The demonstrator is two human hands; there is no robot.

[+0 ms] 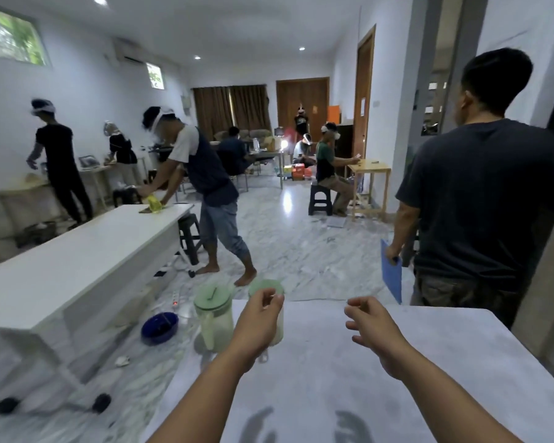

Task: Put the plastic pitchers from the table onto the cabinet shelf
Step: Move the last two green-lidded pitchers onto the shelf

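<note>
Two plastic pitchers sit at the far left corner of my surface (381, 362), side by side and near touching. The left pitcher (213, 318) shows whole: pale green lid, translucent milky body, handle facing me. The right pitcher (271, 306) is mostly behind my left hand (258, 324); only its green lid and a strip of wall show.

Both hands are empty. The left hand is loosely curled, fingers half closed, in front of the right pitcher; I can't tell if it touches it. My right hand (370, 327) is open with spread, relaxed fingers, hovering over bare surface, well apart from both pitchers.

Handling guess: thin rigid plastic, light, probably empty though the cloudy walls hide any contents. Smooth sides could slip, so I'd take the handle, or wrap the body under the lid. Lids may just be pressed on, so I wouldn't lift by them.

Hard to read: the right pitcher's handle is hidden, motion blur softens everything, and no cabinet shelf is in view, so the drop spot is unknown
</note>
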